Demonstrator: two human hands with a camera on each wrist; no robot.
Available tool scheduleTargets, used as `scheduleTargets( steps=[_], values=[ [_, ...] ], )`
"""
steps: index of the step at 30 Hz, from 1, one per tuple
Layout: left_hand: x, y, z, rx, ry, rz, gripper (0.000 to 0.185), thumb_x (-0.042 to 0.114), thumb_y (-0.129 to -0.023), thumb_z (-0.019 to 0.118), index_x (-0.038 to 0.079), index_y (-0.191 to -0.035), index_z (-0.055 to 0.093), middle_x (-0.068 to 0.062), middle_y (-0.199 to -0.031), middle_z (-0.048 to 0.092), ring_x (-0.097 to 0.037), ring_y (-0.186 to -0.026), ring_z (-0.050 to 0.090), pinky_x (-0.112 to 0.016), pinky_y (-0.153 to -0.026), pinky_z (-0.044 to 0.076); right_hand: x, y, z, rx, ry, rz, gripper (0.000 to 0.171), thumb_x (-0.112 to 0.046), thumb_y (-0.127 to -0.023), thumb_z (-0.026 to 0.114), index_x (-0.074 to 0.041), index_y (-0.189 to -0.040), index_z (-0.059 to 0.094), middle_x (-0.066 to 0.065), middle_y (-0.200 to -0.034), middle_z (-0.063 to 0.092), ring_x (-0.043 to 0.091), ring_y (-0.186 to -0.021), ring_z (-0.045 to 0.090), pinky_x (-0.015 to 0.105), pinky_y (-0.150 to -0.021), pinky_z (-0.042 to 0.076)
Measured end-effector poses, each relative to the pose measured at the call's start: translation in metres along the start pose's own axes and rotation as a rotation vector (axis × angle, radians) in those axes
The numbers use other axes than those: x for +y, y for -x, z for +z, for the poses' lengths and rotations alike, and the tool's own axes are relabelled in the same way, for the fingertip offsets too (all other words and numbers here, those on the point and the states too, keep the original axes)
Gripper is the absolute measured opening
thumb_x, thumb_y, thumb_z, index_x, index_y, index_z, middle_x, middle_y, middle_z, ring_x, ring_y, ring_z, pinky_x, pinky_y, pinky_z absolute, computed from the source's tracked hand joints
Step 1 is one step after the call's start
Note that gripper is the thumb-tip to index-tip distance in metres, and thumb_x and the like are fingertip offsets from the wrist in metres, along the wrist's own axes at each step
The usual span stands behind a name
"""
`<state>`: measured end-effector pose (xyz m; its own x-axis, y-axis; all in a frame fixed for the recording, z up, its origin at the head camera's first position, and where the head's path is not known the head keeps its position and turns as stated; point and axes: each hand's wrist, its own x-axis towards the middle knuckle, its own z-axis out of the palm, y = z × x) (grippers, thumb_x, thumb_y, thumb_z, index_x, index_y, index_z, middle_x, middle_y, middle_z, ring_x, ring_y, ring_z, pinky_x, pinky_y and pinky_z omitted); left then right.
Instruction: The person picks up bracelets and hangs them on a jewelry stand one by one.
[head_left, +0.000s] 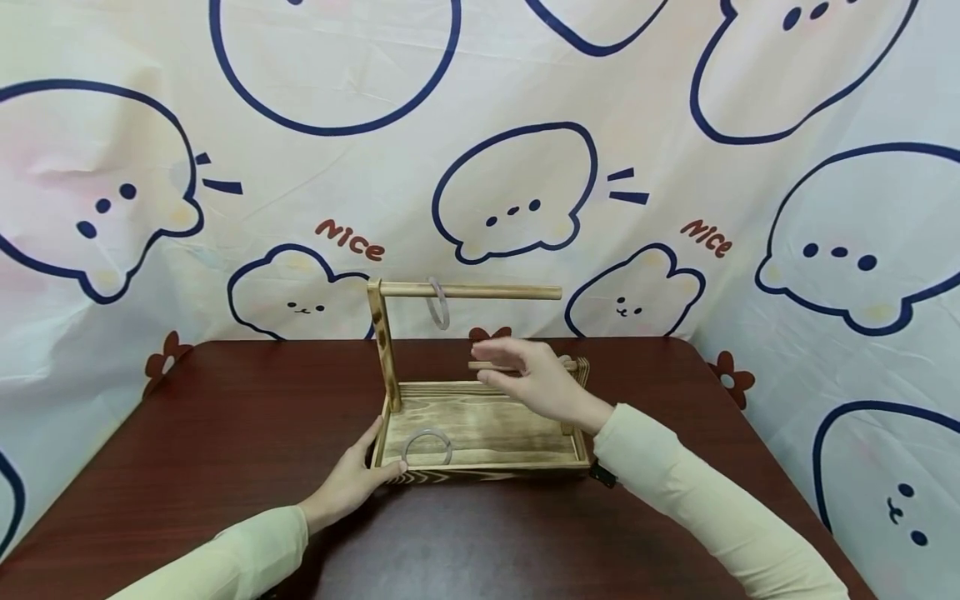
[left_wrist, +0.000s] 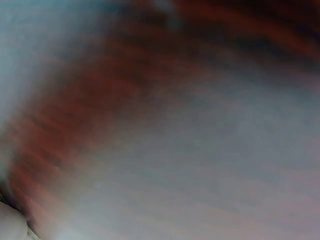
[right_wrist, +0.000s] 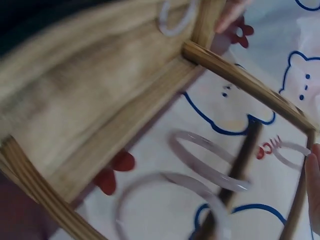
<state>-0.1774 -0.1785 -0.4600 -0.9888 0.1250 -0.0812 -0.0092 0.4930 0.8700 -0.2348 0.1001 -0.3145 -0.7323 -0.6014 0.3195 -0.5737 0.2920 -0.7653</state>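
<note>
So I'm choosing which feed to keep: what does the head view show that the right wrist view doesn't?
Only the head view shows the left hand holding the wooden tray, the right hand at the lower rod, and the table. Only the right wrist view shows two rings on that rod. Both show the tray and the backdrop.

Dark reddish-brown counter (head_left: pixel 225 433) spreads out under both hands, its wood-grain top glossy with soft, even light. Beyond the hands, a pale cloth backdrop (head_left: pixel 675 108) hangs as the back wall and wraps round to the right of the right hand. Navy-outlined cartoon blobs and bears cover it, with small red flowers (head_left: pixel 731 377) and the word "Nice" (head_left: pixel 349 239) in red.
</note>
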Motion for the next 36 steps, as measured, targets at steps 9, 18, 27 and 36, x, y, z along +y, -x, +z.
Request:
scheduleTargets(
  steps=[9,18,27,36],
  values=[
    [0.002,0.000,0.001,-0.009,0.006,-0.010,0.090,0.031,-0.084,0.066,0.013,-0.149,0.006,-0.015,-0.153,0.010,-0.031,-0.138,0.015,-0.050,-0.105,0.025,0.027,0.013,0.019,-0.087,0.103,0.032,0.036,-0.021,-0.089,0.061,-0.013,-0.124,0.058,0.002,-0.128,0.056,0.016,-0.112,0.056,0.032,-0.093,0.046],
    [0.004,0.000,0.000,-0.007,0.009,-0.013,0.090,0.030,-0.084,0.066,0.011,-0.149,0.007,-0.013,-0.153,0.010,-0.031,-0.140,0.007,-0.054,-0.108,0.018,0.060,0.008,0.050,-0.252,0.151,0.094,0.041,-0.017,-0.090,0.058,-0.009,-0.130,0.052,0.008,-0.131,0.054,0.027,-0.117,0.053,0.041,-0.098,0.042],
    [0.003,0.001,-0.001,-0.019,0.014,-0.023,0.090,0.032,-0.085,0.065,0.011,-0.149,0.005,-0.015,-0.153,0.008,-0.032,-0.139,0.007,-0.056,-0.108,0.018,0.084,-0.015,0.077,-0.436,0.200,0.106,0.051,-0.022,-0.090,0.059,-0.011,-0.137,0.044,0.003,-0.139,0.046,0.019,-0.123,0.047,0.033,-0.099,0.041],
    [0.002,0.001,0.000,-0.008,0.021,-0.031,0.091,0.032,-0.084,0.066,0.011,-0.149,0.006,-0.017,-0.153,0.009,-0.033,-0.139,0.008,-0.055,-0.107,0.020,0.088,-0.029,0.098,-0.536,0.267,0.119,0.057,-0.013,-0.084,0.066,-0.007,-0.136,0.044,0.005,-0.139,0.045,0.017,-0.127,0.042,0.028,-0.103,0.036]
  ],
)
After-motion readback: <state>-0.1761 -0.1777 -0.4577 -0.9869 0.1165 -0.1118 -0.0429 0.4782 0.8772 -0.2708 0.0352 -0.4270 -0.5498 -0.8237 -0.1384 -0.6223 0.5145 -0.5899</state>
